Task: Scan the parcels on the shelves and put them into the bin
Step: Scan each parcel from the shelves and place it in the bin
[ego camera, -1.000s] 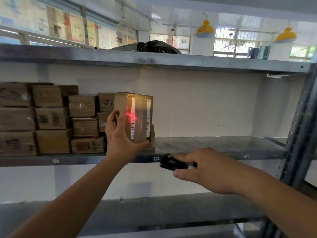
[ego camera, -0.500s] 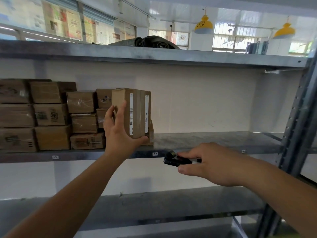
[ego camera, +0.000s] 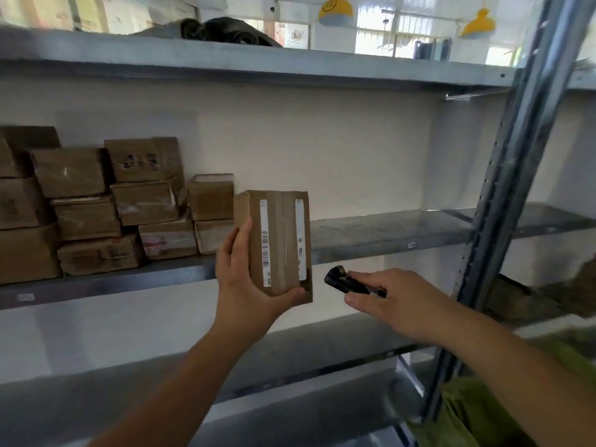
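- Off the front edge of the middle shelf (ego camera: 387, 233), we hold the parcel (ego camera: 277, 240) upright in the air with our left hand (ego camera: 245, 285), thumb under its bottom edge and fingers round its left side; so small a grip could let it tip forward.
- Our right hand (ego camera: 396, 301) pinches the black scanner (ego camera: 346, 282) between thumb and fingers, its nose just beside the parcel's lower corner. No beam shows on the barcode, so we cannot tell whether it has read.
- Swinging right, we might knock the metal upright (ego camera: 503, 201).
- The stacked boxes (ego camera: 129, 208) sit close behind; the bin is not in view.
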{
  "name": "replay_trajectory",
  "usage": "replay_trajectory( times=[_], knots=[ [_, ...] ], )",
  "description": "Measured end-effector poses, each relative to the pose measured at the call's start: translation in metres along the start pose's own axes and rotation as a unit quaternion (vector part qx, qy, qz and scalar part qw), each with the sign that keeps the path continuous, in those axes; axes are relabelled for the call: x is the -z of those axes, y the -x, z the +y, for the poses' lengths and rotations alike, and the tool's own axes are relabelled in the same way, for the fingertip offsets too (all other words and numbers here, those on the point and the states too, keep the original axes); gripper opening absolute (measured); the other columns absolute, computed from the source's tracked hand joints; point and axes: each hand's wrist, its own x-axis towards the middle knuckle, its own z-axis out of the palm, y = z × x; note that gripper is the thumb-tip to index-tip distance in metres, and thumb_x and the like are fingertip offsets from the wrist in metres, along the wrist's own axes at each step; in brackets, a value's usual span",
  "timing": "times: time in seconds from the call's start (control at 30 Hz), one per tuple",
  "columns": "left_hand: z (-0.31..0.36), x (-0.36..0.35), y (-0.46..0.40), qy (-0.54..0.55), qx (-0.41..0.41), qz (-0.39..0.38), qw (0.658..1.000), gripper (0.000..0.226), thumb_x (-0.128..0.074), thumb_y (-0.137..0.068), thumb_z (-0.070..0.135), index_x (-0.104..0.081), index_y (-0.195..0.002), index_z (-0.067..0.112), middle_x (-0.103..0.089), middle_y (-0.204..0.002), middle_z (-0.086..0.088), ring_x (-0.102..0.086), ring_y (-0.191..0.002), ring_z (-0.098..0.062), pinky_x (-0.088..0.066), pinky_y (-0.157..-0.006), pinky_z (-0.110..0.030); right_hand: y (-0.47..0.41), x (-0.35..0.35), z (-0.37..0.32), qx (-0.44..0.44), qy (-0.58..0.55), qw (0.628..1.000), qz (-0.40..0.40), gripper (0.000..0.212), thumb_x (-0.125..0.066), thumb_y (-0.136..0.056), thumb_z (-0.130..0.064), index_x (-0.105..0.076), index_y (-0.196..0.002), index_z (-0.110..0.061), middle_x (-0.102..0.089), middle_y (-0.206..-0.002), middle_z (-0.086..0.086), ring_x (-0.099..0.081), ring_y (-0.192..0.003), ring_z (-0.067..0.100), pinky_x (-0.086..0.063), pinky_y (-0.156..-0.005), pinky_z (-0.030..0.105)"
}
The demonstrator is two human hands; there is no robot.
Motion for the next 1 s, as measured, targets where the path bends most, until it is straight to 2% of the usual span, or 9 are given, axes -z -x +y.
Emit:
replay_trajectory(
  times=[0.27, 0.37, 0.43, 0.5, 0.57, 0.67, 0.77, 0.93, 1.0],
  knots=[
    [0.004, -0.107, 0.058, 0.113, 0.049, -0.166, 0.978, 0.146, -0.103, -0.049, 0.053, -0.013, -0.164, 0.045, -0.028, -0.156, 0.006, -0.035, -0.142, -0.008, -0.041, -0.113, -0.034, 0.068, -0.038, 0.101, -0.179, -0.034, 0.98, 0.073, 0.058, -0.053, -0.092, -0.074, -0.048, -0.146, -0.051, -0.067, -0.12, -0.021, -0.06, -0.095, -0.006, -0.049, -0.079, 0.021],
    [0.007, -0.152, 0.079, 0.161, 0.06, -0.225, 0.959, 0.144, -0.105, -0.05, 0.044, -0.015, -0.162, 0.048, -0.03, -0.155, 0.01, -0.035, -0.139, 0.006, -0.039, -0.105, -0.015, 0.098, -0.052, 0.135, -0.244, -0.047, 0.965, 0.084, 0.051, -0.054, -0.095, -0.069, -0.056, -0.141, -0.047, -0.07, -0.097, -0.019, -0.064, -0.079, -0.003, -0.047, -0.064, 0.013],
    [0.01, -0.183, 0.092, 0.187, 0.07, -0.274, 0.941, 0.143, -0.104, -0.049, 0.047, -0.016, -0.162, 0.047, -0.032, -0.157, 0.01, -0.037, -0.142, 0.0, -0.043, -0.111, -0.027, 0.118, -0.059, 0.158, -0.288, -0.075, 0.95, 0.091, 0.042, -0.057, -0.096, -0.063, -0.064, -0.13, -0.041, -0.069, -0.082, -0.013, -0.066, -0.069, -0.001, -0.047, -0.053, 0.014],
    [0.015, -0.212, 0.103, 0.213, 0.089, -0.321, 0.919, 0.146, -0.102, -0.047, 0.053, -0.015, -0.164, 0.045, -0.034, -0.159, 0.009, -0.04, -0.145, -0.008, -0.047, -0.114, -0.046, 0.139, -0.065, 0.182, -0.331, -0.103, 0.932, 0.108, 0.043, -0.06, -0.094, -0.062, -0.068, -0.126, -0.034, -0.072, -0.088, -0.01, -0.068, -0.075, 0.003, -0.058, -0.068, 0.023],
    [0.02, -0.242, 0.113, 0.227, 0.095, -0.366, 0.898, 0.148, -0.103, -0.047, 0.056, -0.013, -0.165, 0.044, -0.034, -0.16, 0.01, -0.041, -0.146, -0.011, -0.046, -0.114, -0.052, 0.159, -0.071, 0.205, -0.368, -0.134, 0.912, 0.124, 0.049, -0.061, -0.093, -0.063, -0.064, -0.134, -0.036, -0.071, -0.1, -0.013, -0.066, -0.085, -0.001, -0.056, -0.076, 0.023],
    [0.027, -0.286, 0.129, 0.232, 0.099, -0.421, 0.871, 0.152, -0.103, -0.046, 0.059, -0.013, -0.166, 0.039, -0.037, -0.16, 0.005, -0.042, -0.147, -0.018, -0.045, -0.115, -0.055, 0.182, -0.078, 0.24, -0.414, -0.154, 0.887, 0.135, 0.063, -0.06, -0.094, -0.063, -0.051, -0.15, -0.036, -0.067, -0.123, -0.013, -0.058, -0.096, -0.004, -0.047, -0.08, 0.019],
    [0.035, -0.333, 0.138, 0.228, 0.096, -0.47, 0.847, 0.151, -0.102, -0.049, 0.06, -0.011, -0.167, 0.035, -0.037, -0.163, 0.001, -0.04, -0.149, -0.023, -0.043, -0.116, -0.058, 0.198, -0.08, 0.275, -0.465, -0.171, 0.856, 0.145, 0.069, -0.059, -0.094, -0.064, -0.043, -0.155, -0.036, -0.062, -0.128, -0.01, -0.054, -0.099, 0.001, -0.046, -0.087, 0.023],
    [0.048, -0.4, 0.146, 0.221, 0.093, -0.537, 0.809, 0.142, -0.102, -0.055, 0.056, -0.012, -0.164, 0.048, -0.036, -0.162, 0.011, -0.041, -0.148, -0.014, -0.047, -0.113, -0.053, 0.221, -0.081, 0.329, -0.524, -0.178, 0.819, 0.149, 0.071, -0.054, -0.09, -0.074, -0.04, -0.153, -0.046, -0.059, -0.111, -0.018, -0.065, -0.087, 0.009, -0.059, -0.074, 0.033],
    [0.054, -0.426, 0.151, 0.212, 0.092, -0.566, 0.791, 0.141, -0.101, -0.055, 0.056, -0.011, -0.163, 0.05, -0.035, -0.161, 0.015, -0.041, -0.147, -0.01, -0.048, -0.113, -0.052, 0.234, -0.082, 0.349, -0.542, -0.188, 0.804, 0.155, 0.073, -0.054, -0.087, -0.077, -0.039, -0.152, -0.048, -0.064, -0.117, -0.012, -0.066, -0.091, 0.012, -0.06, -0.076, 0.034]
  ],
)
